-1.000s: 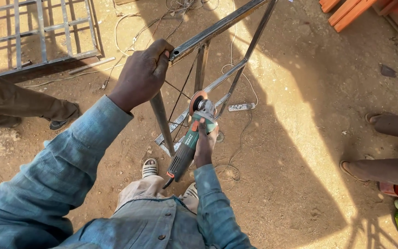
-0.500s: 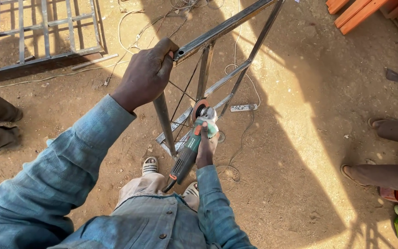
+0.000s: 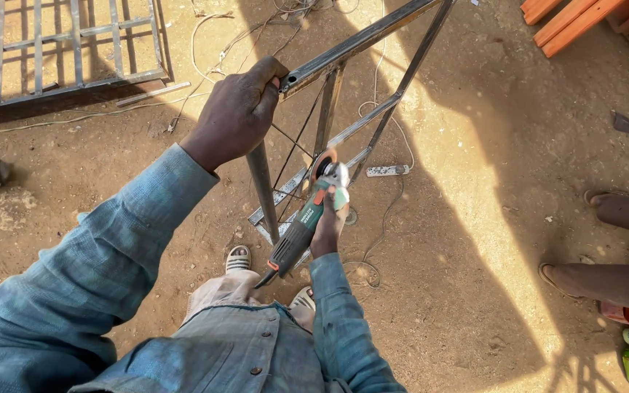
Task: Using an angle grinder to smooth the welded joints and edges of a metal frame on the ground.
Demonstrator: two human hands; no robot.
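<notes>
My left hand (image 3: 236, 115) is clamped over the top corner of a steel tube frame (image 3: 362, 40), where an upright leg meets a long slanting bar. Lower down, my right hand (image 3: 327, 222) holds a green angle grinder (image 3: 302, 227) by its body. The grinder's disc (image 3: 323, 164) sits against a lower crossbar of the frame. Both my sleeves are blue denim. My sandalled feet (image 3: 239, 257) stand on the dirt just below the frame.
A welded metal grille (image 3: 60, 51) lies at top left. White cables (image 3: 205, 29) and a power strip (image 3: 387, 170) lie on the dirt by the frame. Another person's legs and sandals (image 3: 606, 240) are at right. Orange beams (image 3: 569, 11) are at top right.
The view has shifted slightly, and a person's shoe at the left has slid almost out of frame. Both hands keep their grips and the grinder stays at the crossbar.
</notes>
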